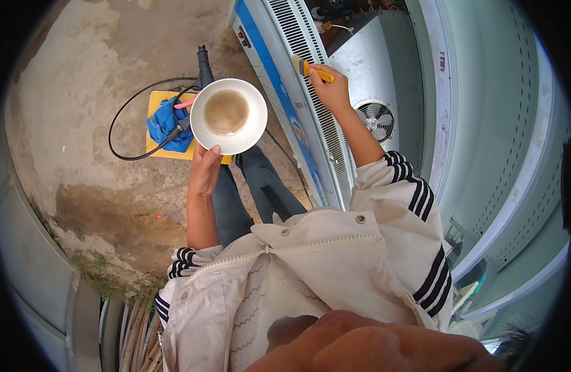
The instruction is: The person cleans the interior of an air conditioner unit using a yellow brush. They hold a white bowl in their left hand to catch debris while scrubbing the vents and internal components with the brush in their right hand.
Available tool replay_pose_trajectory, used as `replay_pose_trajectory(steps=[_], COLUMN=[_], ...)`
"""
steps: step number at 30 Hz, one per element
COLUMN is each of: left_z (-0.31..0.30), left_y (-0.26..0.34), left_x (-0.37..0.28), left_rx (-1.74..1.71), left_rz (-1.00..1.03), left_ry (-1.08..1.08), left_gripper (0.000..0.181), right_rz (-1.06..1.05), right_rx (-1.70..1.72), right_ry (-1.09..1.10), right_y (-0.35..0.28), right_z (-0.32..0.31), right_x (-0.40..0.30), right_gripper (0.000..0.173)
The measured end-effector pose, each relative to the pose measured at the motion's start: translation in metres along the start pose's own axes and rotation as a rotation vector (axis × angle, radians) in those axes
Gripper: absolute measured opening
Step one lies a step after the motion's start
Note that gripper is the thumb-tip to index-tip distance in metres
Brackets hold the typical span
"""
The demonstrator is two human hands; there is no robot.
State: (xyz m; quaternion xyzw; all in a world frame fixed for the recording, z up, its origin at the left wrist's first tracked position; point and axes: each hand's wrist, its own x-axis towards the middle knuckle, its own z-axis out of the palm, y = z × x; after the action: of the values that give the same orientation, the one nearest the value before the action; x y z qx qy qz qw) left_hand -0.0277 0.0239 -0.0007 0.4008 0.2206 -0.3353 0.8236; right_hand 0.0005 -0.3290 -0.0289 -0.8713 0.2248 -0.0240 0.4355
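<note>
My left hand (205, 168) grips the near rim of a white bowl (256, 116), thumb over the edge. Cloudy brownish liquid (226, 111) covers the bowl's bottom. In my right hand (331, 89) is a flat paintbrush (323, 75) with a yellow handle. Its pale bristles point left and are at the slotted vent panel (298, 39) of a white and blue refrigerated display cabinet (276, 88); whether they press on the slots I cannot tell. Right of the panel, the cabinet's open compartment shows a small fan (375, 120) behind a wire guard.
Beyond the bowl, a yellow board or stool top (157, 102) carries a blue cloth (163, 123), partly hidden. A black hose (111, 123) loops there, near a dark nozzle (203, 65). A red switch (241, 35) sits on the cabinet's end. Wooden sticks (139, 332) lie at lower left.
</note>
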Motion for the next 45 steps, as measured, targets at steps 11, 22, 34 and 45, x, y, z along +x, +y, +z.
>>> replay_pose_trajectory(steps=[11, 22, 34, 45], left_z=[0.004, 0.011, 0.016, 0.021], left_y=[-0.007, -0.009, -0.013, -0.014], left_x=[0.005, 0.003, 0.002, 0.002], left_rx=[-0.018, -0.012, -0.018, -0.016], left_rz=[-0.027, -0.039, -0.027, -0.052], left_ry=[-0.018, -0.034, -0.034, -0.041], left_gripper=[0.076, 0.075, 0.076, 0.075], right_rz=[0.094, 0.131, 0.246, 0.154], right_rx=[-0.115, -0.026, -0.067, -0.168], right_ry=[-0.010, 0.033, 0.001, 0.095], right_y=[0.002, 0.028, 0.038, 0.028], right_z=[-0.008, -0.013, -0.037, -0.046], right_x=[-0.040, -0.056, -0.105, -0.080], right_gripper=[0.018, 0.020, 0.020, 0.018])
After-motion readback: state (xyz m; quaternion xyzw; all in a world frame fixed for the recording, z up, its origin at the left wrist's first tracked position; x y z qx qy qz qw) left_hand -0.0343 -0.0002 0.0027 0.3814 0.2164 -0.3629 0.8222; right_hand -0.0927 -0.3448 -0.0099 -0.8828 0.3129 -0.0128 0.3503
